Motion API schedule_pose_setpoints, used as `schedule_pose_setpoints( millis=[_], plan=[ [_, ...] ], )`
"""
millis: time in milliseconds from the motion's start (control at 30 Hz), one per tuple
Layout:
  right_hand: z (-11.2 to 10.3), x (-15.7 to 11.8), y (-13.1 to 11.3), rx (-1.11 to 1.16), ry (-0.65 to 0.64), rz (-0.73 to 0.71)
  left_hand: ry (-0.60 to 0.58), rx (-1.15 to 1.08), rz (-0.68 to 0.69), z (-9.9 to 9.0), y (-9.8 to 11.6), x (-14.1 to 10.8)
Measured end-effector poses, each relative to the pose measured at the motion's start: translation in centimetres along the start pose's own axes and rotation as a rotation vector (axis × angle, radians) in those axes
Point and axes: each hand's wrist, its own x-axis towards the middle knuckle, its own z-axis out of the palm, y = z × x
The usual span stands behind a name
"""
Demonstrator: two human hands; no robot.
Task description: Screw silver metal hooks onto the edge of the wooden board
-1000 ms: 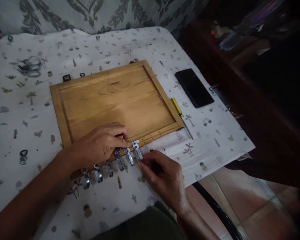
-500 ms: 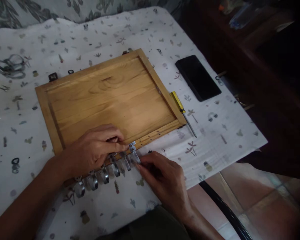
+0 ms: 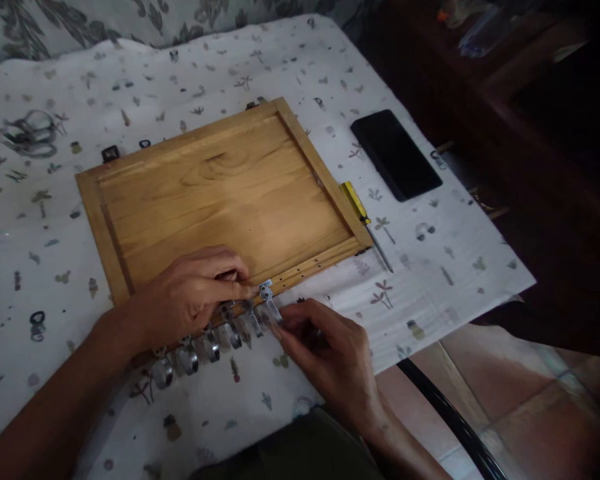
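A wooden framed panel (image 3: 220, 187) lies flat on the table, with a row of small holes along its near edge. Several curved metal clips (image 3: 211, 347) line that edge, their loops hanging toward me. My left hand (image 3: 185, 300) rests over the near left part of the panel, fingers curled, with one fingertip pressed to the flat plate of the rightmost metal clip (image 3: 266, 291). Closed in a pinch, my right hand (image 3: 330, 353) grips the loop end of that same clip. Parts of the other clips are hidden by my left hand.
A yellow-handled screwdriver (image 3: 356, 203) lies against the panel's right side. Farther right is a black phone (image 3: 397, 155). Scissors (image 3: 33, 133) lie at the far left on the patterned tablecloth (image 3: 450, 287). Dark latches (image 3: 111, 154) stick out from the panel's far edge.
Both hands keep nearly the same hold. The rightmost clip's plate has shifted very slightly on the panel edge. The view has moved a little.
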Motion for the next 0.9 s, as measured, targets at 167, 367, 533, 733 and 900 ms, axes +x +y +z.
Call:
schedule_pose_setpoints(
  millis=[167, 367, 533, 733, 900],
  plan=[
    [0.0, 0.1, -0.3, 0.047, 0.063, 0.034, -0.012, 0.02, -0.01, -0.1, 0.0, 0.0],
    [0.0, 0.3, 0.2, 0.175, 0.056, 0.154, -0.028, 0.039, -0.021, -0.1, -0.1, -0.1],
    [-0.2, 0.2, 1.3, 0.237, 0.091, 0.184, -0.082, -0.044, -0.128, 0.6, -0.2, 0.0],
    [-2.3, 4.1, -1.3, 0.123, 0.091, 0.03, -0.117, 0.053, -0.179, 0.7, -0.9, 0.4],
    [-0.6, 9.8, -6.6, -0.053, -0.201, -0.397, -0.128, 0.011, -0.251, 0.5, -0.4, 0.7]
  ],
)
